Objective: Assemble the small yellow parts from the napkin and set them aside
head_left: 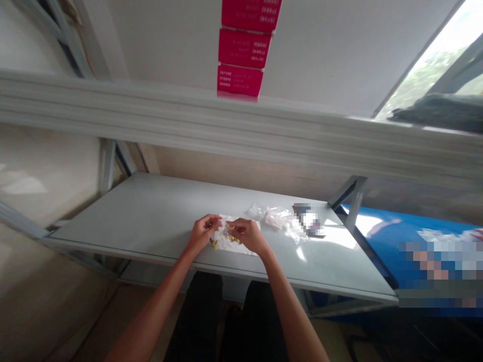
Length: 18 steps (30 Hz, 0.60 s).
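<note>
You are working at a pale grey metal shelf-top (151, 211), which runs across the lower middle of the frame on slate-grey steel uprights (350, 201). A long grey steel shelf beam (226, 120) crosses the frame above it. A crumpled white paper sheet (222, 240) lies near the shelf's front edge, and your hands are over it. Your left hand (204, 232) and your right hand (249, 236) meet above the sheet, fingertips curled inward and almost touching. Neither hand looks open, but at this size you cannot tell whether either one is grasping anything. Small yellow pieces (231, 236) are scattered on the sheet between and just below your hands, with one (214, 244) near its left edge.

To the right lie a clear crinkled plastic bag (272, 215) and a pixelated dark packet (308, 219), which are touching. A blue printed board (377, 241) sits at the right of the frame, its picture blurred out. At top centre, three stacked magenta cartons (243, 48) carry small white print that you cannot read. At upper right, a bright window (426, 65) shows greenery.
</note>
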Tool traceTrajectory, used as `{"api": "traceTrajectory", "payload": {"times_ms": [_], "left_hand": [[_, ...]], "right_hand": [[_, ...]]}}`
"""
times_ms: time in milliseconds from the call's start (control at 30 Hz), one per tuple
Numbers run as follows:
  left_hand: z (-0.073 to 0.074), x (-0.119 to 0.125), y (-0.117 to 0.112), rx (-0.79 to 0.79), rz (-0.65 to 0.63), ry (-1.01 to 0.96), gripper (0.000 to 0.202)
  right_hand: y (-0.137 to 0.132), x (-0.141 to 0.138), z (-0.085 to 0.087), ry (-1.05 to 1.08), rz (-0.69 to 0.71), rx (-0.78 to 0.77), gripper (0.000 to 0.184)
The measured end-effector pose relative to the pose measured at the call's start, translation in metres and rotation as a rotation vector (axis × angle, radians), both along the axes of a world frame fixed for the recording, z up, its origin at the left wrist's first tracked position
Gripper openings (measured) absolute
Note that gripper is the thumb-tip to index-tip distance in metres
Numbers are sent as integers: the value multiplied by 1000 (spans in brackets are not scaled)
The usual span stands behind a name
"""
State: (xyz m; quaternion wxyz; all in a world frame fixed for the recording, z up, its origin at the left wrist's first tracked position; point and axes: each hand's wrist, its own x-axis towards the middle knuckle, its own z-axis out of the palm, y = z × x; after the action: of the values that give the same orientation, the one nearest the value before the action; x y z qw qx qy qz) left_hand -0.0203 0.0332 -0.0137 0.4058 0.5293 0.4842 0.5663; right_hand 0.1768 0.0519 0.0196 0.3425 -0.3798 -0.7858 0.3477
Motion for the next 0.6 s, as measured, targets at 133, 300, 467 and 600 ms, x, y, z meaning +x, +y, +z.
{"api": "traceTrajectory", "payload": {"times_ms": [133,300,467,600], "left_hand": [[2,0,-1,-13,4,0,37],[1,0,1,-15,-7,13,35],[3,1,1,3,-10,35,28],[5,0,-1,12,-9,41,28]], "right_hand": [[-1,0,1,23,36,-23,22],[2,0,1,59,-91,-10,17],[0,-2,7,88,-176,59,13],[-6,-11,9,89,-202,57,11]]}}
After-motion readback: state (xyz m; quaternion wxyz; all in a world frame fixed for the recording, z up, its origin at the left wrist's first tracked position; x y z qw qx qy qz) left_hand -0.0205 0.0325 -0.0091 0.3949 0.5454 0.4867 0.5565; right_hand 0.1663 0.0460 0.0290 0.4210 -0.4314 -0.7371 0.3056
